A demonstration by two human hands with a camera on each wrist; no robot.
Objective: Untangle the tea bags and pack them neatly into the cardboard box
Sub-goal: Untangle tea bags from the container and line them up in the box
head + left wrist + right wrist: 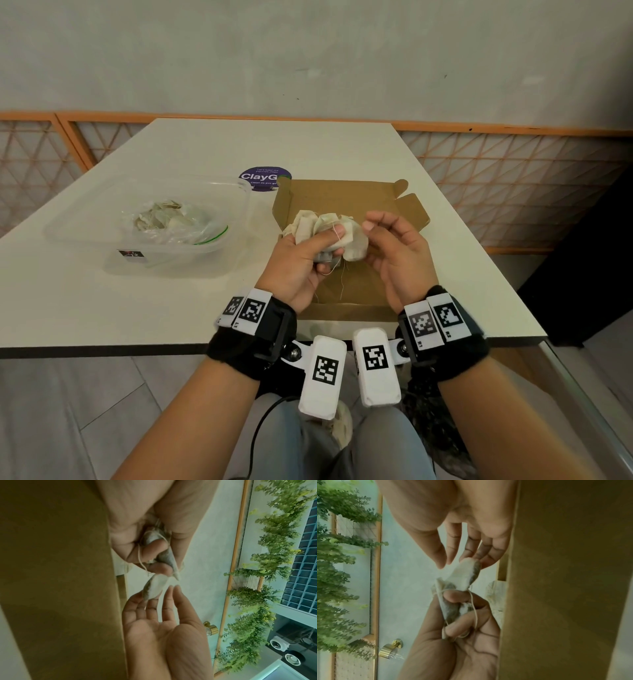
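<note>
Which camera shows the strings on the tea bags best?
The right wrist view: a string loops clearly over the left hand's fingers around the tea bags. The left wrist view shows a shorter loop; the head view shows only thin threads hanging.

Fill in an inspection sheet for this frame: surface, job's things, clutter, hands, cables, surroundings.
Surface: white table, purple round sticker on it.
Job's things: tangled tea bags held above the open cardboard box; strings dangle.
Clutter: clear plastic tub holding a plastic bag of more tea bags.
Hands: left hand grips the bunch; right hand beside it, fingers relaxed, touching one bag.
Cables: black cable near the lap.
Surroundings: grey wall, orange lattice panels, plants.
</note>
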